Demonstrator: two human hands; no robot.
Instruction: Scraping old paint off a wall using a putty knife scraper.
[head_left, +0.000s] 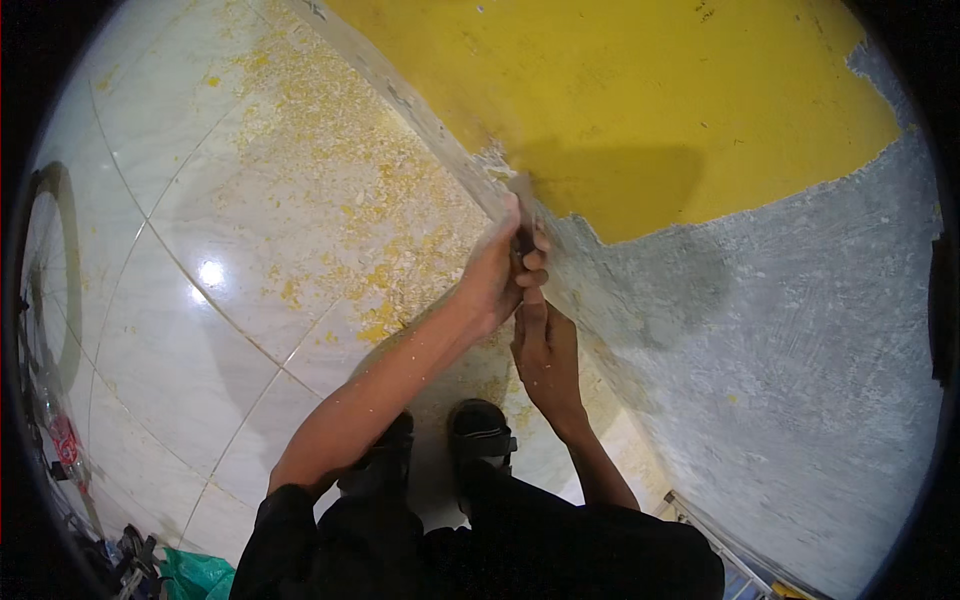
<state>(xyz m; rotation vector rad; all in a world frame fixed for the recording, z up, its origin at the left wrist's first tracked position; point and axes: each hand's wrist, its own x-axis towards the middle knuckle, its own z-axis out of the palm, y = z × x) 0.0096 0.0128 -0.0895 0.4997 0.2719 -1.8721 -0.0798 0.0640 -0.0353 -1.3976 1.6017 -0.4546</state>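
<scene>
A flat scraper (523, 191), blurred at its blade, is pressed to the ragged edge of yellow paint (615, 97) low on the wall. My left hand (495, 262) wraps its handle, thumb laid along it towards the blade. Just below, my right hand (550, 360) closes at the handle's lower end, touching the left hand's fingers; the handle there is mostly hidden. Bare grey plaster (780, 322) covers the wall to the right of the paint. Along its foot, a pale baseboard strip (405, 97) shows patches of grey.
Yellow and pale paint flakes (360, 187) litter the white tiled floor (172, 360) beside the wall. My sandals (480, 427) stand below my hands. At the left rim are a bicycle wheel (64, 262) and a plastic bottle (66, 442). A green plastic bag (196, 576) lies lower left; a metal frame (720, 544) is lower right.
</scene>
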